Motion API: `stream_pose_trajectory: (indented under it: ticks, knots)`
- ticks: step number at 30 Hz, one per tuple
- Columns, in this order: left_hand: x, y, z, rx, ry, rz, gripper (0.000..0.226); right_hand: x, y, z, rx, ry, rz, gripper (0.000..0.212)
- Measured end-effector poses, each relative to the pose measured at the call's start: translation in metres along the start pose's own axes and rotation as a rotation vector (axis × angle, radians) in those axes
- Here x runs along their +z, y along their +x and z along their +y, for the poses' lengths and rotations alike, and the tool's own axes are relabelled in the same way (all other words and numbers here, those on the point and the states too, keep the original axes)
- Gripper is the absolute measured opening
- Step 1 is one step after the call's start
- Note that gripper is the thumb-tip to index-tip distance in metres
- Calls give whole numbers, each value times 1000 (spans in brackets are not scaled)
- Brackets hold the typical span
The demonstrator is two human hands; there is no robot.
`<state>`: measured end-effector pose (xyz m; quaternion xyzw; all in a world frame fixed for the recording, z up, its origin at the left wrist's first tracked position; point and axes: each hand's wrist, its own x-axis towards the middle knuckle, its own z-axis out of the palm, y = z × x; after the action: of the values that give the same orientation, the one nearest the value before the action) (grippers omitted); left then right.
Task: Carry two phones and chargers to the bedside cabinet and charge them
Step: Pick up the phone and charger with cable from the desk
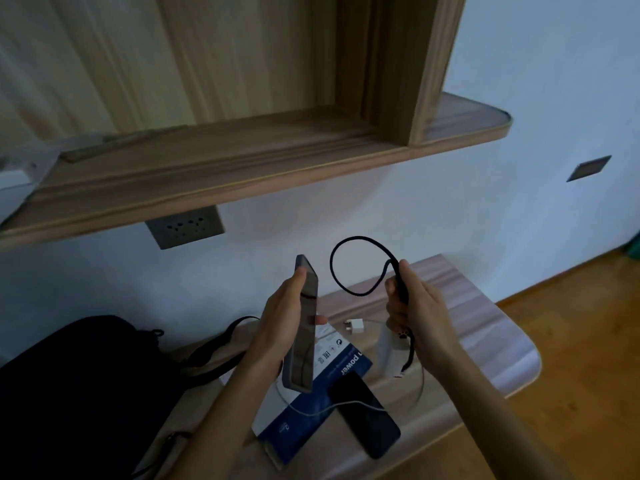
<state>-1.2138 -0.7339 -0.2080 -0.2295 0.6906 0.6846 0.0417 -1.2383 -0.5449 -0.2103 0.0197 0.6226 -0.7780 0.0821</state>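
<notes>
Above the bedside cabinet (485, 306), left hand (280, 313) grips a phone (303, 323) upright, right hand (412, 306) clutches the looped black cable (349, 261), ready for plugging.

dim, bluish light throughout, soft overall blur, wide-angle bending at the edges, faint shadows.

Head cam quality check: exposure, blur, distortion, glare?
Head view: dim, underexposed, bluish cast; black bag crushed to featureless black; wide-angle bows the shelf edge; mild softness overall, white item by the right hand's black cable smeared; no strong glare on the left hand's phone.
</notes>
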Motion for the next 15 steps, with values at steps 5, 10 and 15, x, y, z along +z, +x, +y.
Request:
stream_pose_trajectory:
  ticks: [5,10,15]
  knots:
    - [52,-13,9,44,1,-9,46,-55,-16,-17,-29,20,27,49]
    - [115,-35,21,40,-43,-32,52,-125,-34,-47,-46,61,79,50]
    - [183,-57,35,85,-91,-56,52,-199,-54,-74,-74,45,101,50]
